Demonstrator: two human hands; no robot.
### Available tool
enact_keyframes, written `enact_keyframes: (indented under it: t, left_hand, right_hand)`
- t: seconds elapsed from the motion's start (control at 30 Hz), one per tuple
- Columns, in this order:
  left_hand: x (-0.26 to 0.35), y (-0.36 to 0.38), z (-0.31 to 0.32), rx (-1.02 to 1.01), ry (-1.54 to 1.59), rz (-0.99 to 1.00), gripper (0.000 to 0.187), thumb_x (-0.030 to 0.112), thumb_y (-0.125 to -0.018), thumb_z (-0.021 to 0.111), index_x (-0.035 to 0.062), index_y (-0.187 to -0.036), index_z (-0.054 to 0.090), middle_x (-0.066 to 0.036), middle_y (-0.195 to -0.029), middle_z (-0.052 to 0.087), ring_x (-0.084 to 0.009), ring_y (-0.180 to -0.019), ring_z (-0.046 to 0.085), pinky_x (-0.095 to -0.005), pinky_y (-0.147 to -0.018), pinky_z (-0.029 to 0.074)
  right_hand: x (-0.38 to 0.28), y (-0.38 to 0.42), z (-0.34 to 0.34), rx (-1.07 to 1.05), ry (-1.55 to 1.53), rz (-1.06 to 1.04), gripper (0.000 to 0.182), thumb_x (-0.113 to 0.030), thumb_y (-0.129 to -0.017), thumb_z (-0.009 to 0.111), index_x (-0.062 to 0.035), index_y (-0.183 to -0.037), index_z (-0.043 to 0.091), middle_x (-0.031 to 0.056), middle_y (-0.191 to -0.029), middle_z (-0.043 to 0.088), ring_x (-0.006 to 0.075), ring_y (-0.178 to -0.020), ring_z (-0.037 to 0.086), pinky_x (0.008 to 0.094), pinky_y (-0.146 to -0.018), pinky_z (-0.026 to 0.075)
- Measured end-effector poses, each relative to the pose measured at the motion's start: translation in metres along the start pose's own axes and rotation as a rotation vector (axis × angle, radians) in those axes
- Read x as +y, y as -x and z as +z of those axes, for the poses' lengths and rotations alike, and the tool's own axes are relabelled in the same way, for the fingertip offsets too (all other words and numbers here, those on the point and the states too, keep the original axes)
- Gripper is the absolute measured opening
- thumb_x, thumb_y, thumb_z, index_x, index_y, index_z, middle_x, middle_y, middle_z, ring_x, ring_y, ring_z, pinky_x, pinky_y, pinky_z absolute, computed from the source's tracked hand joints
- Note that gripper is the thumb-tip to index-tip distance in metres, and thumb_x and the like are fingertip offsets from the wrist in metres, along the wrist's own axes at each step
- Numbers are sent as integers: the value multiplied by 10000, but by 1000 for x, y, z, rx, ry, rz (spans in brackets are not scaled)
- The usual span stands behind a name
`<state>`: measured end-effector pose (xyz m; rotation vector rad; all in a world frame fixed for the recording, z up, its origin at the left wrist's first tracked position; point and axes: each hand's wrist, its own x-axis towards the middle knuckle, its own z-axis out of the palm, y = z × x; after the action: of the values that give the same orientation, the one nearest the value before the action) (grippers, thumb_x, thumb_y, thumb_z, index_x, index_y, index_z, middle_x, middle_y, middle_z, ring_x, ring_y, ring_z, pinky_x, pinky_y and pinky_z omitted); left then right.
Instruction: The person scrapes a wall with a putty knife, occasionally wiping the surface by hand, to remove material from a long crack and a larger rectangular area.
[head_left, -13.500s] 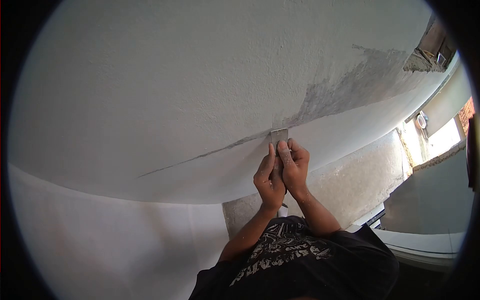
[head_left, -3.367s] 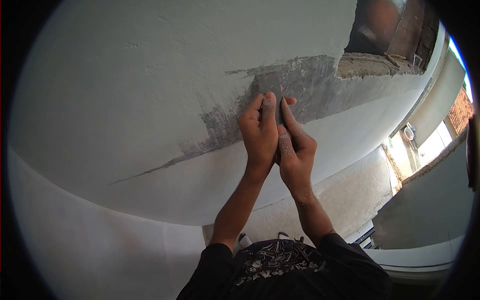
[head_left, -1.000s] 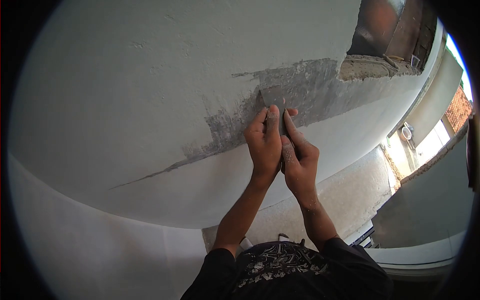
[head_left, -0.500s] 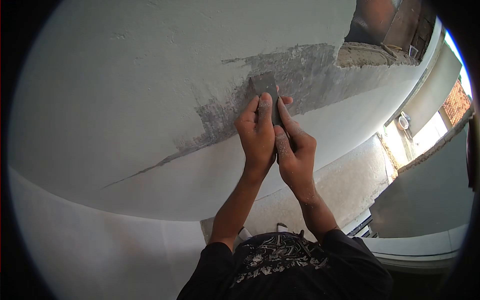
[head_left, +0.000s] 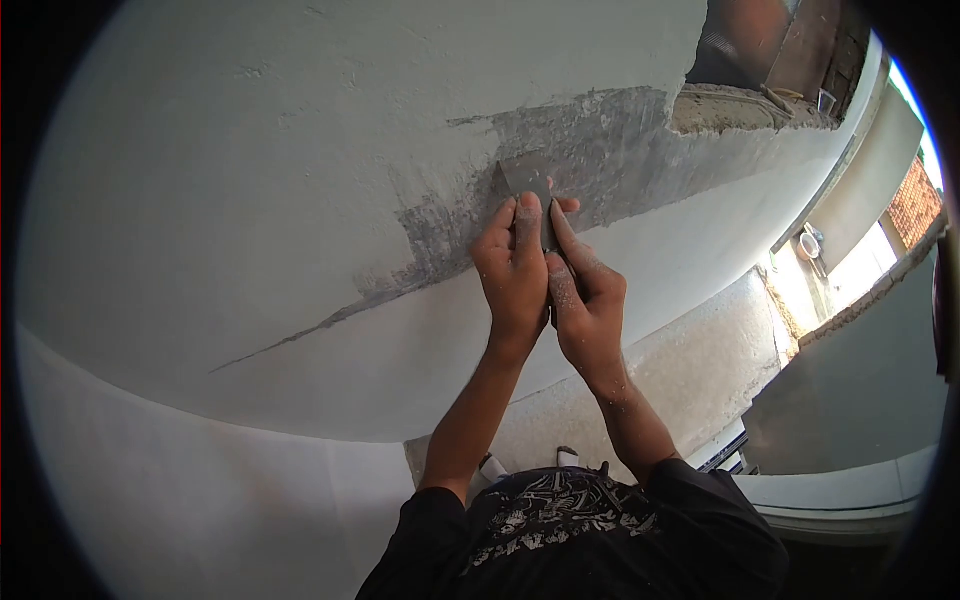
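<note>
Both my hands grip one flat grey scraper [head_left: 527,174], its broad end against the wall [head_left: 250,200]. My left hand [head_left: 512,265] is closed on it with the thumb laid along its face. Lower and to the right, my right hand [head_left: 592,310] pinches the narrow part, thumb and forefinger along it. White dust speckles the fingers. Around the blade lies a rough grey patch [head_left: 620,150] where the white coating is gone; it tapers to a thin line at the lower left. Part of the scraper is hidden behind my fingers.
At the upper right, an opening in the wall has a rough broken ledge [head_left: 730,110] with small items on it. A pale floor [head_left: 680,350] runs below the wall, with my feet on it. A grey low wall [head_left: 850,370] stands at the right.
The scraper's blade has tilted and shifted down very slightly, with both hands still on it. The grey patch looks much the same.
</note>
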<state>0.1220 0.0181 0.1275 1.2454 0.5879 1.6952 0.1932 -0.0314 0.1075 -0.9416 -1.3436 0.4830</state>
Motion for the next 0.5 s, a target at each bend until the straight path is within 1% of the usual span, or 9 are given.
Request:
enact_keyframes:
  t: [0.07,0.1,0.2,0.23,0.3,0.33,0.37,0.47,0.5]
  left_hand:
    - [2,0,1,17,-8,51,294,201,-1051,473,-2,-895,620,-134,-903,726,-31,-598,560,-197,-506,439]
    - [9,-7,0,-29,106,-20,295,200,-1052,470,-4,-906,624,-135,-898,726,-38,-604,579,-200,-500,445]
    - [11,-3,2,-16,123,-41,293,198,-1051,472,-9,-913,625,-141,-901,727,-49,-614,603,-206,-502,456]
    - [2,3,-3,-11,25,-9,293,207,-1050,477,-12,-926,627,-142,-906,727,-57,-611,607,-211,-501,459]
    - [-4,1,-8,-31,-36,27,289,201,-1050,474,-18,-949,632,-144,-906,727,-60,-638,620,-215,-519,470]
    - [5,1,-5,-34,-67,35,287,199,-1051,473,-22,-961,634,-145,-906,726,-62,-651,626,-216,-528,476]
    - [16,-2,4,-1,79,-31,282,186,-1051,467,-31,-1007,642,-152,-906,725,-65,-711,642,-216,-568,492]
    - [18,2,4,-11,121,-82,278,175,-1051,459,-36,-1057,641,-158,-926,723,-75,-742,649,-221,-604,509]
    - [5,6,1,8,71,-50,276,169,-1052,449,-33,-1068,636,-157,-950,718,-79,-717,641,-222,-598,511]
  right_hand:
    - [7,-3,1,0,3,-22,497,-37,-924,527,29,-1414,478,182,-1021,696,88,-820,610,214,-709,474]
    - [-15,-9,-2,-24,-45,103,503,-31,-917,522,41,-1412,474,223,-1086,685,113,-866,633,231,-744,485]
    - [-18,-6,-3,-23,-8,89,503,-29,-915,519,44,-1412,474,197,-1045,683,121,-871,632,239,-759,485]
    - [-4,-1,1,3,36,-29,502,-33,-918,525,34,-1413,477,152,-970,681,101,-830,612,227,-732,477]
    - [6,2,0,-5,16,13,505,-31,-917,523,33,-1415,475,154,-989,676,127,-882,612,243,-777,474]
    - [-3,-2,2,-8,7,33,506,-30,-916,521,33,-1416,474,154,-999,674,140,-907,612,252,-799,473]
    - [-21,-4,-3,-35,-39,163,508,-23,-912,514,43,-1414,471,205,-1095,666,189,-1009,623,282,-873,472]
    - [-37,-3,-8,-54,-63,212,512,-21,-912,516,50,-1416,462,268,-1221,635,228,-1131,607,311,-955,462]
    - [-14,6,-5,-26,-31,90,514,-25,-913,524,43,-1419,462,247,-1174,659,193,-1078,616,289,-917,474]
